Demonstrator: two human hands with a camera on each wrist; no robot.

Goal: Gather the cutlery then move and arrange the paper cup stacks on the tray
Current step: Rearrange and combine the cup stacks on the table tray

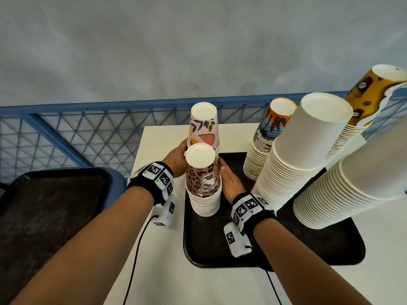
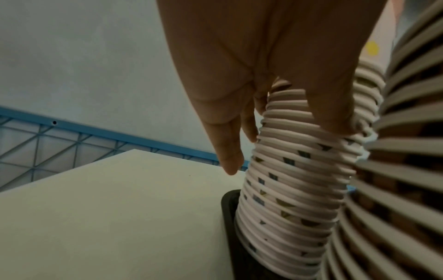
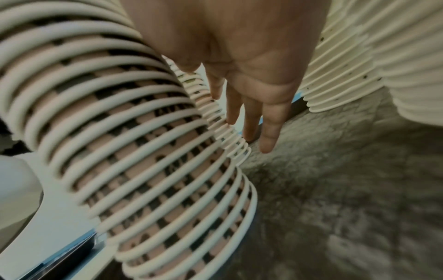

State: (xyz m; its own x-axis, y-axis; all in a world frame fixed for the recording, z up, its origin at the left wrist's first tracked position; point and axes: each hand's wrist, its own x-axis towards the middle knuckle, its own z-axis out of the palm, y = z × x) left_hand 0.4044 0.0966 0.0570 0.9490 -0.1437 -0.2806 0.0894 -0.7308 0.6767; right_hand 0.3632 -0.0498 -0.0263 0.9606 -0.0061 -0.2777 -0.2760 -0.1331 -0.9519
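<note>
A pink fruit-print cup stack [image 1: 203, 126] stands upside down at the far left corner of the black tray [image 1: 220, 245]. Right in front of it stands a leopard-print stack [image 1: 202, 179]. My left hand [image 1: 177, 158] touches the pink stack [image 2: 287, 180] from the left: the thumb [image 2: 335, 113] lies on its rims and the fingers [image 2: 230, 151] hang straight beside it. My right hand [image 1: 229, 179] is on the stacks' right side, and its straight fingers [image 3: 266, 132] brush the pink stack's rims [image 3: 230, 132] just above the tray. No cutlery is in view.
More stacks crowd the tray's right half: a palm-print one [image 1: 268, 133], two tall white ones [image 1: 304, 150] [image 1: 363, 183] and a coffee-bean one [image 1: 370, 95]. The tray lies on a white table [image 1: 158, 142]. A second dark tray [image 1: 50, 205] lies at the left. A blue mesh fence [image 1: 66, 133] stands behind.
</note>
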